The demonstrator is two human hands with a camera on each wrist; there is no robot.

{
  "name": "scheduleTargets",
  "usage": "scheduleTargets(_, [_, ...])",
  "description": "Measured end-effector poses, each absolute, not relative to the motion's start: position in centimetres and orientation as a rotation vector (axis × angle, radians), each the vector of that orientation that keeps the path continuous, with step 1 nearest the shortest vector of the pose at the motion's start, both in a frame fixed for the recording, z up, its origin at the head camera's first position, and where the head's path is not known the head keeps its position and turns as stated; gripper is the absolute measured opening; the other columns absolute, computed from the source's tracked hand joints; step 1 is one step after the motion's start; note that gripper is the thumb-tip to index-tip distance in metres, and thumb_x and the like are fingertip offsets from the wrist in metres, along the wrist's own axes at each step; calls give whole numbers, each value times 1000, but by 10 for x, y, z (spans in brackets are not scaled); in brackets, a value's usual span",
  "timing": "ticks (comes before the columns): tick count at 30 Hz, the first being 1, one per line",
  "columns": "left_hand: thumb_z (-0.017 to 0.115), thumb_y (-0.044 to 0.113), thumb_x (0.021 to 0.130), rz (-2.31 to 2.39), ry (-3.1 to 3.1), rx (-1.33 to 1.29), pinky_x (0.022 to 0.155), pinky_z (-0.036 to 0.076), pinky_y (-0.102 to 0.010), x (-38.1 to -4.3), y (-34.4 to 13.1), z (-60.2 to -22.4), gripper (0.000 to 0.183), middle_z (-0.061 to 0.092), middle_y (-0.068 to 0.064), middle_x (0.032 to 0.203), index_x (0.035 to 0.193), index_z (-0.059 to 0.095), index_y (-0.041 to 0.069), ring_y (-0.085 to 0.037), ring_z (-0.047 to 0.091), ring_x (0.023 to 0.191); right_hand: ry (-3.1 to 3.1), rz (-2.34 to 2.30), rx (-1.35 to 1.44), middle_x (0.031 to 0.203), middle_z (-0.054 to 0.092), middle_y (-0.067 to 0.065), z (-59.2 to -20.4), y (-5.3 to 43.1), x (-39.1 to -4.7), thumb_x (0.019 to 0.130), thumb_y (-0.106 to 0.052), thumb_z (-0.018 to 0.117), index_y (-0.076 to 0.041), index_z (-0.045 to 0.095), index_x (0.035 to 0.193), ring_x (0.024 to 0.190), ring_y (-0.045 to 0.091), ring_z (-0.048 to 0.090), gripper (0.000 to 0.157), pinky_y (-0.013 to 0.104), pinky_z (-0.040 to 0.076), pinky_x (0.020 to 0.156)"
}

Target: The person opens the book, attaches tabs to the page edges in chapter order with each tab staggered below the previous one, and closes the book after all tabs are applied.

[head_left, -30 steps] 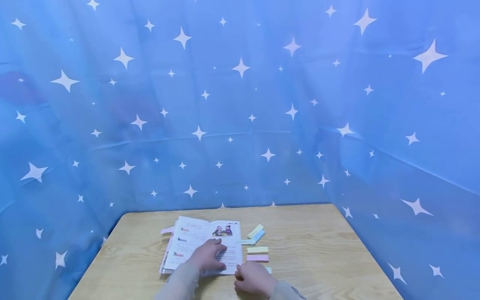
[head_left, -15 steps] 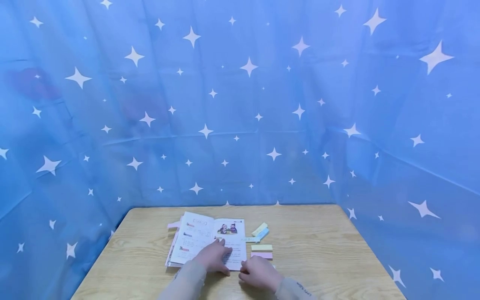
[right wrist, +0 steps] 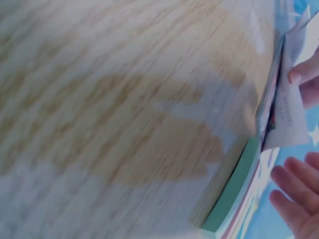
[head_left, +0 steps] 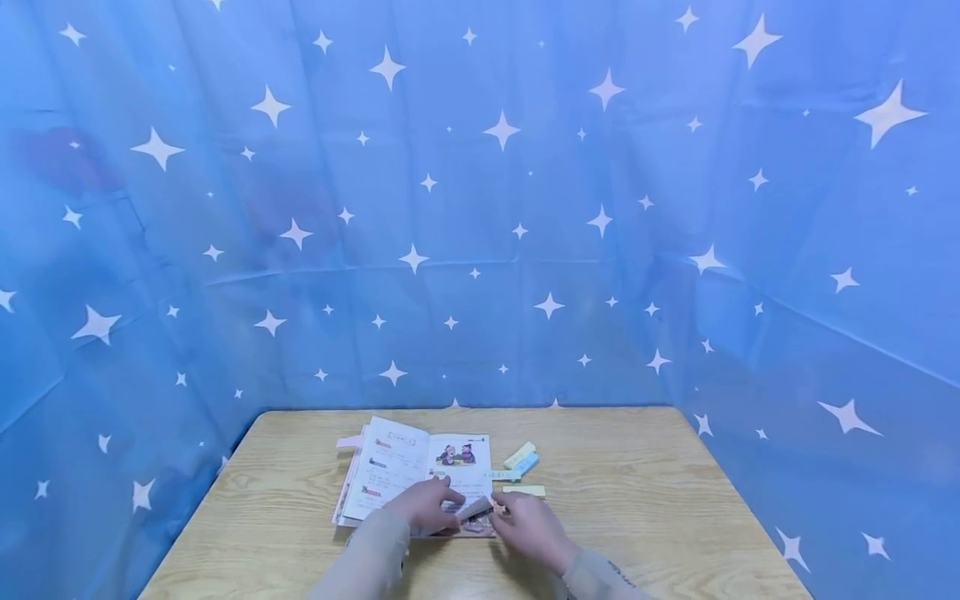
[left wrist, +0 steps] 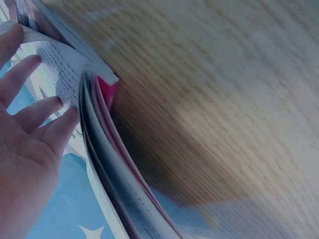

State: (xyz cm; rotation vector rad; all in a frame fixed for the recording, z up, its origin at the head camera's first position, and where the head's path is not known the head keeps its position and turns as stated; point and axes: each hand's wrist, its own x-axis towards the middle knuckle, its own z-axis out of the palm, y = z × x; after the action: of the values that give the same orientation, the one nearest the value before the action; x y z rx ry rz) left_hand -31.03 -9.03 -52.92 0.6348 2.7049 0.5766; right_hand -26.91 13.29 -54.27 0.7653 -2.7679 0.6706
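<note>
An open book [head_left: 393, 467] lies on the table, its right page printed with text and a cartoon of two figures. My left hand [head_left: 427, 507] rests on the right page, fingers spread and fairly straight in the left wrist view. The lower right page corner [head_left: 475, 508] is lifted and curls over, showing a darker picture page beneath. My right hand [head_left: 531, 529] is right at that corner; in the right wrist view its fingers [right wrist: 294, 191] are loosely extended beside the raised page [right wrist: 289, 109]. A pale sticky tab [head_left: 506, 475] juts from the book's right edge.
Yellow [head_left: 519, 454] and blue [head_left: 528, 467] sticky-note strips lie right of the book, with a yellow pad [head_left: 525, 492] nearer my right hand. A green pad edge [right wrist: 234, 189] shows low in the right wrist view. A pink tab [head_left: 348, 442] sticks out at left.
The right page's lower corner has come up and curled over. My right hand has moved slightly up and now covers the pink pad. My left hand stays on the page.
</note>
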Motion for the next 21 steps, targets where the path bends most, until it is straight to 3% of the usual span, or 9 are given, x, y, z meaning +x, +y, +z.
scheduleTargets(3, [70, 30, 82, 583, 2703, 633, 107, 37, -49, -311, -92, -528, 36, 50, -18, 141, 118, 71, 23, -37, 47, 128, -2792, 695, 784, 94, 73, 5, -544, 134, -269, 88, -22, 67, -5, 73, 102, 80, 14, 67, 23, 32, 57, 71])
scheduleTargets(7, [67, 27, 82, 616, 2712, 636, 106, 38, -50, -311, -93, -525, 37, 52, -21, 138, 118, 71, 20, -39, 48, 126, -2804, 730, 902, 77, 65, -8, -544, 133, -268, 86, -19, 68, -12, 74, 85, 65, 1, 54, 10, 21, 49, 60])
scheduleTargets(16, [61, 36, 92, 651, 2741, 565, 103, 41, -49, -316, -94, -528, 42, 60, -15, 130, 123, 66, 9, -36, 52, 122, -2793, 643, 1029, 84, 67, -8, -547, 126, -266, 85, -20, 68, -15, 74, 85, 76, 2, 60, 8, 19, 51, 68])
scheduleTargets(21, [63, 38, 91, 704, 2720, 530, 98, 44, -49, -318, -97, -531, 43, 66, -12, 119, 122, 66, 7, -33, 58, 113, -2811, 629, 1027, 82, 65, -10, -550, 124, -266, 85, -21, 69, -15, 74, 85, 73, 1, 58, 8, 19, 51, 66])
